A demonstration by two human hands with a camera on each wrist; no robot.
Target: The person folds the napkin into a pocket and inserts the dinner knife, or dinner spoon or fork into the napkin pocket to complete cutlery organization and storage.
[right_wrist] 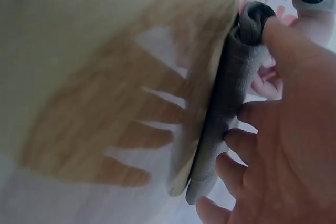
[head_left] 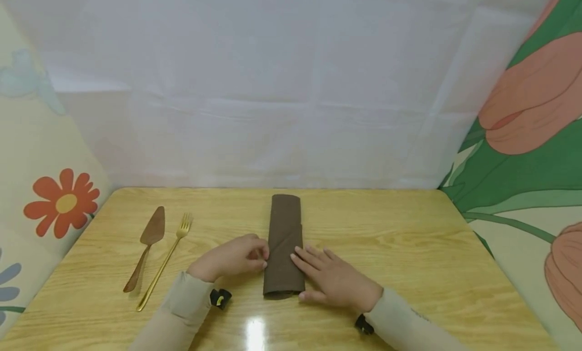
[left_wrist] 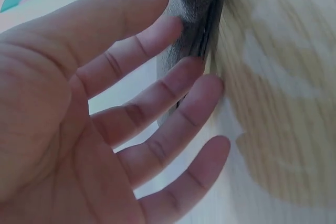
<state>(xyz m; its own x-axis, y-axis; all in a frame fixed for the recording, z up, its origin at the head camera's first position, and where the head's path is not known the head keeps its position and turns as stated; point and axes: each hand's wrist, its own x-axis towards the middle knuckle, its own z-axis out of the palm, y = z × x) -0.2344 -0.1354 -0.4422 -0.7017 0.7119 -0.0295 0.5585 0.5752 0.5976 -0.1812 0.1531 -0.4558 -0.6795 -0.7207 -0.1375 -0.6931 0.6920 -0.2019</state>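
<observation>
A dark brown cloth napkin (head_left: 285, 240), folded into a long narrow strip, lies lengthwise on the wooden table with a slanting fold across its top. My left hand (head_left: 234, 257) is at its left edge, the fingers loosely bent and the fingertips touching or very near the cloth. On the other side, my right hand (head_left: 338, 281) rests with extended fingers, the fingertips on the right edge. In the right wrist view, the rolled end of the napkin (right_wrist: 231, 82) shows beside the thumb. Spread, relaxed fingers (left_wrist: 168, 85) appear against the cloth in the left wrist view.
To the left lie a copper-coloured cake server (head_left: 153, 227) and a gold fork (head_left: 170, 252), both with handles toward me. A white cloth (head_left: 273, 113) hangs behind the wooden table (head_left: 386, 224). Flower-patterned walls (head_left: 514, 189) stand at both sides.
</observation>
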